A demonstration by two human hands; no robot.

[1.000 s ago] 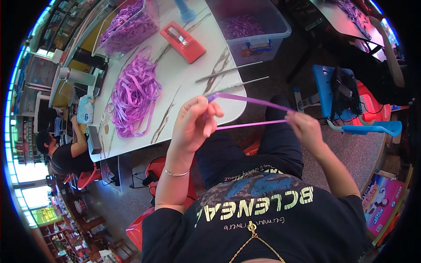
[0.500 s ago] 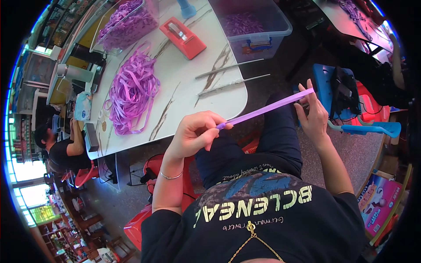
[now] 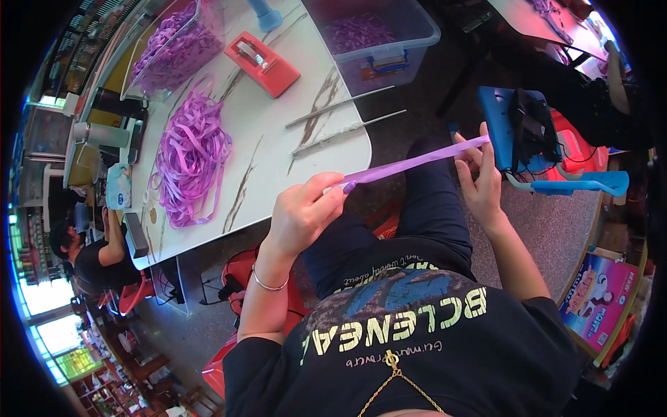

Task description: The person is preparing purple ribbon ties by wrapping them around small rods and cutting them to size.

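Note:
A flat purple ribbon strip (image 3: 410, 161) stretches taut above my lap, between my two hands. My left hand (image 3: 302, 214) pinches its left end between thumb and fingertips, where a small folded purple bit sticks out. The far end sits at the raised fingers of my right hand (image 3: 481, 182), seemingly gripped between them; its thumb stands apart from the strip. On the white marble-patterned table (image 3: 260, 198) to my left lies a loose heap of purple ribbon (image 3: 191, 160). Two thin metal rods (image 3: 347, 132) jut over the table's right edge, one partly wrapped in something pale.
A red tape dispenser (image 3: 262, 64) and a clear bin of purple strips (image 3: 174, 48) stand farther back. Beyond the table edge is another clear tub (image 3: 382, 59). A blue chair (image 3: 514, 132) is at right. One person (image 3: 104, 247) sits at far left, another at upper right.
The view has shifted, so the table and its things sit farther left. My left hand has turned, showing more of its back. The ribbon stays stretched between both hands.

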